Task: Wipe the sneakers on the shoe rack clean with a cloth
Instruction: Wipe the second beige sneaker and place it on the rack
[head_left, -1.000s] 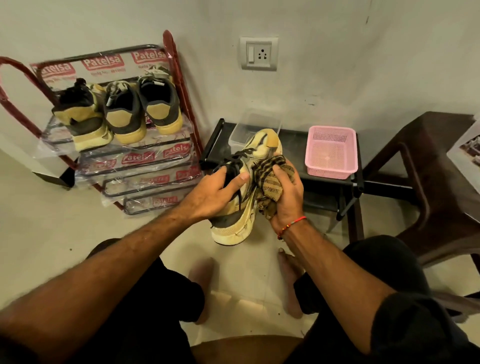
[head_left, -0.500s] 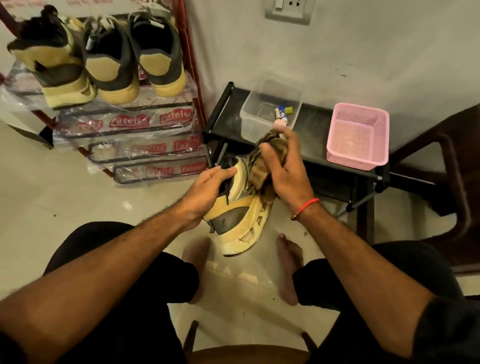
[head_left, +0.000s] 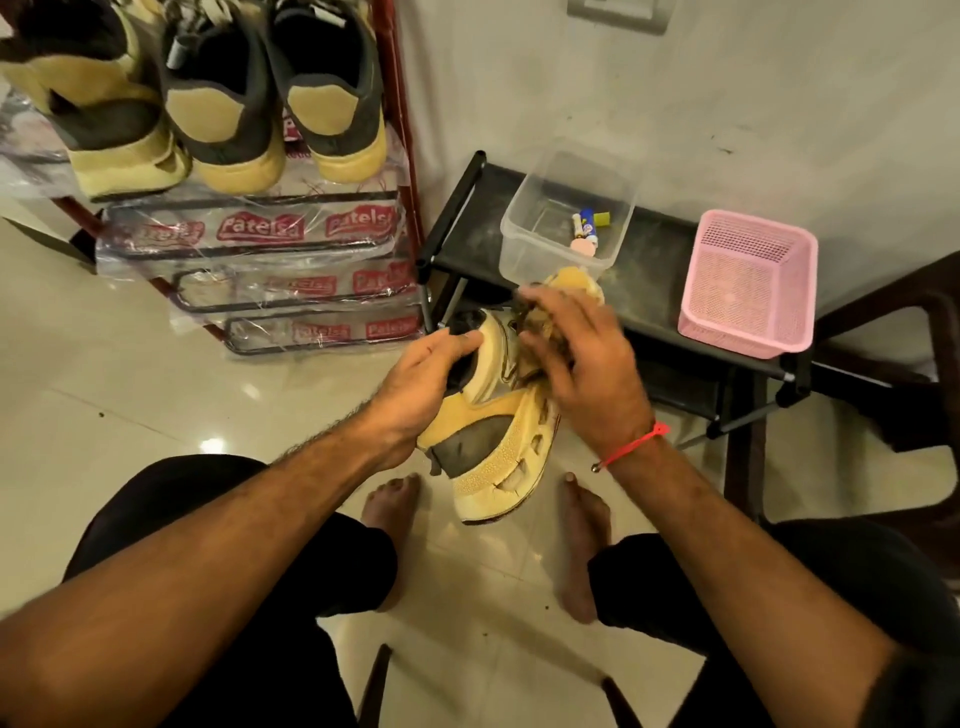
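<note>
**A:** Going from the left of the frame: what's left on the shoe rack (head_left: 400, 171)?

**B:** Three sneakers (head_left: 223, 104) in the upper left, heels toward us, on the top shelf. The fourth, the held sneaker (head_left: 493, 447), is at frame centre, above the floor between the person's bare feet.

**A:** How is it held?

**B:** The left hand (head_left: 415, 395) grips it at the collar. Its fingers (head_left: 457, 340) are curled together over the opening, the thumb hidden. Just right of it, the right hand (head_left: 582, 364) presses the cloth (head_left: 540, 332) onto the upper near the toe. The fingers look loosely spread over the bunched cloth, but motion blur stops me saying more.

**A:** So how should the wiping go?

**B:** I'd judge: keep the left grip firm so the shoe doesn't twist, wipe in short strokes from toe toward heel, and turn the shoe to reach the cut-outs in the sole. Refold the cloth when it dirties.

**A:** Anything further right?

**B:** A clear tub (head_left: 566, 218) and pink basket (head_left: 748, 286) on the low black shelf (head_left: 654, 244).
</note>
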